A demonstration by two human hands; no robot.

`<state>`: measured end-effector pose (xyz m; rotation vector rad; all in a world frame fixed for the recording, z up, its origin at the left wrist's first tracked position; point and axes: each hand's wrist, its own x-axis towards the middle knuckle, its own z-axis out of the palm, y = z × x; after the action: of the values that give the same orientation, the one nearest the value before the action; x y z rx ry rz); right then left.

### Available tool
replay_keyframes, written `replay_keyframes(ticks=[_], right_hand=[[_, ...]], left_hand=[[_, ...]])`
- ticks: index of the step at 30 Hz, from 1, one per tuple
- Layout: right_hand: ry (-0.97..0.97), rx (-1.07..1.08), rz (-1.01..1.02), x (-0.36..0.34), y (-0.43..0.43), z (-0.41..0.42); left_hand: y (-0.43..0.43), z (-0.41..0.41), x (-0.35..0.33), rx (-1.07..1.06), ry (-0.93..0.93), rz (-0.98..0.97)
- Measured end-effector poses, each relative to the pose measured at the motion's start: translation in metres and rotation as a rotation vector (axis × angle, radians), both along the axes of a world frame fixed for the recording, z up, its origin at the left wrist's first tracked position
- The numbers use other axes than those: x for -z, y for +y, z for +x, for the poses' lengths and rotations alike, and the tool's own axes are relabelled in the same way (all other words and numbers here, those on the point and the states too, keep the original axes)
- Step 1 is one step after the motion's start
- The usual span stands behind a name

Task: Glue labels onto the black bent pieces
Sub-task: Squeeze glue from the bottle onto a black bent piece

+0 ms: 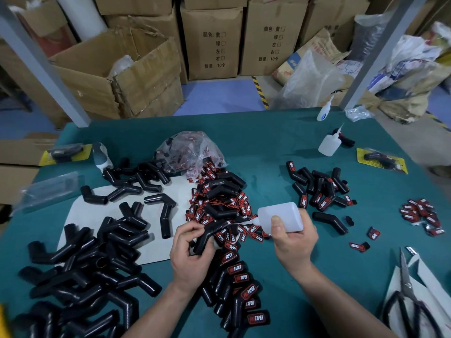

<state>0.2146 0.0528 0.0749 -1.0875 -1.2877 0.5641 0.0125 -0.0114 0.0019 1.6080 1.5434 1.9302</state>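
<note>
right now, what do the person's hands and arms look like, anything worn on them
Both are bare. The left hand and right hand have no gloves, and no rings show. The left forearm and right forearm are uncovered down to the picture's bottom edge: no sleeves, watch or wristband in view.

Bare green table cloth (268, 167) lies open between my red-and-black label heap (244, 203) and the smaller labelled black bent-piece cluster (319, 189). Plain black bent tubes (85, 264) crowd my left, steel scissors (406, 284) my right.
</note>
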Motion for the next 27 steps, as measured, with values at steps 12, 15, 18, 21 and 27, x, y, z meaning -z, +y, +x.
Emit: replay_keyframes(ticks=[12,15,18,21,27], right_hand=[[0.150,0.054,-0.140,-0.0003,0.0019,0.0052],[0.129,0.050,-0.136,-0.0006,0.0004,0.0041],[0.070,0.053,-0.127,-0.0001,-0.0010,0.0040],[0.045,0.054,-0.108,-0.0011,-0.0016,0.0027],[0.020,0.025,-0.065,0.0005,-0.0034,0.0011]], left_hand=[[-0.0017,0.0003,0.0011,-0.002,-0.079,-0.066],[-0.0016,-0.0004,0.0002,0.005,-0.083,-0.064],[-0.0015,0.0001,0.0009,0.005,-0.089,-0.068],[-0.0017,-0.0005,0.0019,0.004,-0.085,-0.073],[-0.0023,0.0008,-0.0008,0.025,-0.070,-0.068]])
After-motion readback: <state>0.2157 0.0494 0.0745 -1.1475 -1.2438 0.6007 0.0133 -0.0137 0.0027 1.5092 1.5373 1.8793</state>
